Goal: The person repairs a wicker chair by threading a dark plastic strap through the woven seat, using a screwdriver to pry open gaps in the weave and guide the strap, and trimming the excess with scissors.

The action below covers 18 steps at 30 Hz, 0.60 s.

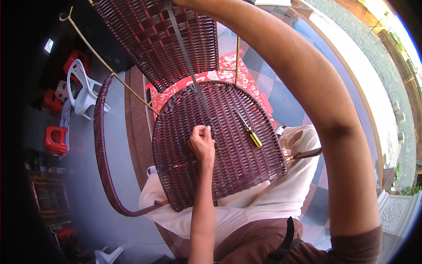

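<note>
A woven chair with a dark brown-red seat [237, 163] and backrest [149, 39] stands in front of me. A long, flat grey strip [187, 66] runs from the top edge, across the backrest, down to the middle of the seat. My left hand [202, 143] is over the seat, its fingers pinched together at the strip's lower end. My right arm [303, 66] stretches up and across to the top of the backrest; its hand lies beyond the upper edge. A screwdriver [252, 134] with a yellow and black handle rests on the seat, right of my left hand.
The chair's curved armrest [100, 145] loops out on the left. Under the chair lies a red patterned sheet [257, 94]. A white plastic chair [82, 92] and red stools [56, 140] stand farther left. My legs [281, 193] flank the seat's near edge.
</note>
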{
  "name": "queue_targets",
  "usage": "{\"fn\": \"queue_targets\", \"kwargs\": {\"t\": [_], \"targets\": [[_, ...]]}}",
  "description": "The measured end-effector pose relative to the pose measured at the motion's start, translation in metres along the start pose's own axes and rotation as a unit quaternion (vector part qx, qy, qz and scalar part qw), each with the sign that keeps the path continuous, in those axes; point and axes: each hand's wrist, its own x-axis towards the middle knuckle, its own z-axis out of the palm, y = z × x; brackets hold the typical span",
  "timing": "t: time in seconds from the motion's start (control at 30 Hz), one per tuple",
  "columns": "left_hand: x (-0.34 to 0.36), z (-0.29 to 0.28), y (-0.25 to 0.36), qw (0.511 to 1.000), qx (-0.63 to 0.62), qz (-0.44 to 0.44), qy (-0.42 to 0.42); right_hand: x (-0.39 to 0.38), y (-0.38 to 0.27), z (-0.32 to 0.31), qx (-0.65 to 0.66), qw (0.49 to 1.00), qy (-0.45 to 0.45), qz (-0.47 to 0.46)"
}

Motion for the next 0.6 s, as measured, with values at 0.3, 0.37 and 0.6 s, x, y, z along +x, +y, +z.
{"fn": "queue_targets", "kwargs": {"t": [0.3, 0.37, 0.6], "targets": [[0.056, -0.002, -0.012, 0.965, 0.086, 0.216, -0.119, 0.003, -0.004, -0.010, 0.026, 0.998, 0.049, -0.034], [0.057, 0.003, -0.016, 0.974, 0.078, 0.178, -0.120, 0.001, -0.005, -0.014, 0.036, 0.999, 0.033, -0.016], [0.060, 0.012, -0.012, 0.989, 0.055, 0.098, -0.095, 0.008, -0.016, -0.017, 0.038, 0.999, 0.019, 0.011]]}}
